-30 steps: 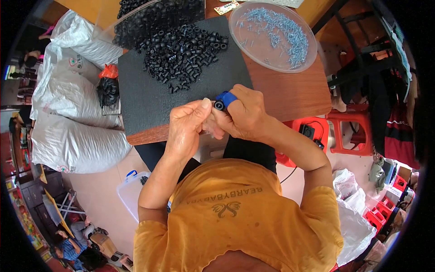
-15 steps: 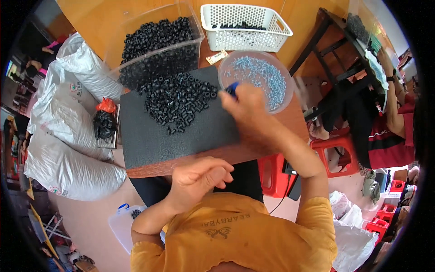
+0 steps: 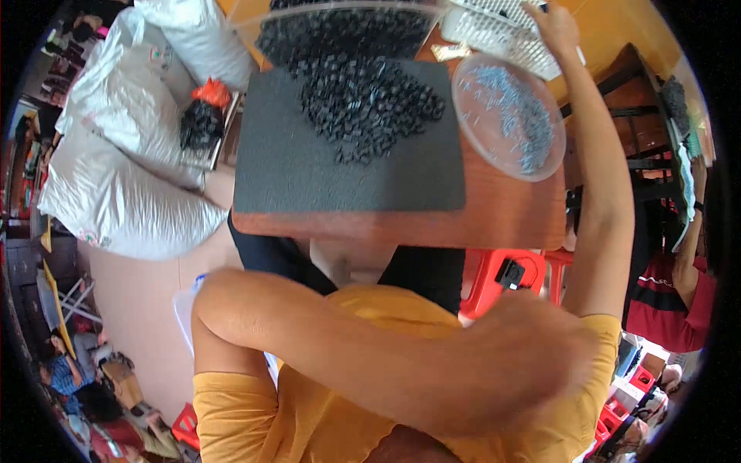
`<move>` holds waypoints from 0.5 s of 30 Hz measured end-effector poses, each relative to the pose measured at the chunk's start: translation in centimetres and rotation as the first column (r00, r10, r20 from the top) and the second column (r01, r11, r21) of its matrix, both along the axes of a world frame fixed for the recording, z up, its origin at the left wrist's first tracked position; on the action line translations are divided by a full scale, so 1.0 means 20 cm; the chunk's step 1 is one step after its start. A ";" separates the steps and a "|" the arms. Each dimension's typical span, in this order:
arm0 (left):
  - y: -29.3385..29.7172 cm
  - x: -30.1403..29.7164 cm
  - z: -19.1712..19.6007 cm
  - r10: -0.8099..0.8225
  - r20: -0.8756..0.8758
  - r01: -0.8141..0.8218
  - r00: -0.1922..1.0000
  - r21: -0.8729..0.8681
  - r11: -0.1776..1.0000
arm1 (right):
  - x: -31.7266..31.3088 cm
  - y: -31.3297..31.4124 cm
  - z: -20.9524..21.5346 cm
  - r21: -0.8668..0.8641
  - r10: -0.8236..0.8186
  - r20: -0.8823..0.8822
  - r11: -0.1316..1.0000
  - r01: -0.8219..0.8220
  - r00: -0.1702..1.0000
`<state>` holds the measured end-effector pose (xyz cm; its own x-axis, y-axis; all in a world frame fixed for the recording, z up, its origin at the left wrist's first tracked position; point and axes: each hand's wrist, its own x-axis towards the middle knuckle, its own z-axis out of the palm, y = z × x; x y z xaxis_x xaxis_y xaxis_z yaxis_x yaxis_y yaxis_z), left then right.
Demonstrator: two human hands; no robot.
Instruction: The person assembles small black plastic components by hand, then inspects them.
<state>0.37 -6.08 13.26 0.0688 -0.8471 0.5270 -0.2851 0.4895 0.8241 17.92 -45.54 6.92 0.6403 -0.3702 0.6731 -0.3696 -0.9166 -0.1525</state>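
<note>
My left arm crosses my chest, and my left hand (image 3: 532, 363) hangs at the lower right, smeared by motion so its fingers do not show. Far right, my right hand (image 3: 557, 32) reaches to the white perforated basket (image 3: 494, 37), its fingers closed at the basket's rim around something dark blue, mostly cut off by the picture's edge. A heap of small black cylindrical parts (image 3: 363, 104) lies on the dark grey mat (image 3: 285, 177). Beside the mat a round translucent tray (image 3: 488, 139) holds thin bluish metal pieces resembling screws.
A clear bin (image 3: 340, 35) full of black parts stands behind the mat on the wooden table (image 3: 513, 212). Stuffed white sacks (image 3: 147, 201) lean at the left. A red stool (image 3: 494, 289) is below the table's right. Another person in dark red (image 3: 668, 309) sits at the right.
My right hand has gone from beside the round tray up to the white basket. My left hand has swung from the table's front edge across my body to the right. The view has shifted.
</note>
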 end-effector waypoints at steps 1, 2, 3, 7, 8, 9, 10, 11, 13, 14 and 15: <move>-0.01 -0.01 0.03 -0.041 0.010 0.041 0.999 0.030 0.999 | -0.02 0.03 -0.02 0.062 0.005 0.004 0.998 -0.005 1.000; -0.02 -0.02 0.06 -0.065 0.032 0.064 0.997 0.046 0.997 | -0.07 0.06 -0.03 0.118 0.007 0.011 0.993 -0.009 1.000; -0.02 -0.03 0.08 -0.093 0.051 0.089 0.994 0.066 0.994 | -0.13 0.11 -0.05 0.172 0.005 0.019 0.985 -0.008 1.000; 0.02 -0.02 0.12 -0.151 0.147 0.133 0.978 0.123 0.983 | -0.35 0.34 -0.14 0.265 0.197 0.051 0.943 -0.204 0.979; 0.03 -0.02 0.13 -0.157 0.179 0.135 0.971 0.132 0.982 | -0.39 0.40 -0.16 0.093 0.389 0.105 0.913 -0.398 0.915; 0.06 -0.01 0.13 -0.159 0.216 0.132 0.963 0.137 0.982 | -0.45 0.45 -0.16 0.286 0.255 -0.026 0.928 -0.237 0.967; 0.09 -0.01 0.13 -0.156 0.252 0.122 0.955 0.144 0.982 | -0.50 0.50 -0.18 0.215 0.354 -0.019 0.915 -0.342 0.935; 0.13 0.00 0.13 -0.142 0.290 0.102 0.946 0.147 0.984 | -0.56 0.55 -0.20 0.220 0.358 -0.043 0.914 -0.341 0.933; 0.22 0.02 0.11 -0.057 0.363 0.005 0.930 0.144 0.990 | -0.65 0.64 -0.20 0.259 0.383 -0.037 0.896 -0.361 0.923; 0.27 0.04 0.09 0.104 0.390 -0.176 0.915 0.155 0.972 | -0.72 0.68 -0.20 0.266 0.415 -0.010 0.878 -0.398 0.910; 0.31 0.08 0.05 0.133 0.403 -0.209 0.905 0.150 0.966 | -0.77 0.71 -0.21 0.282 0.396 -0.011 0.882 -0.377 0.918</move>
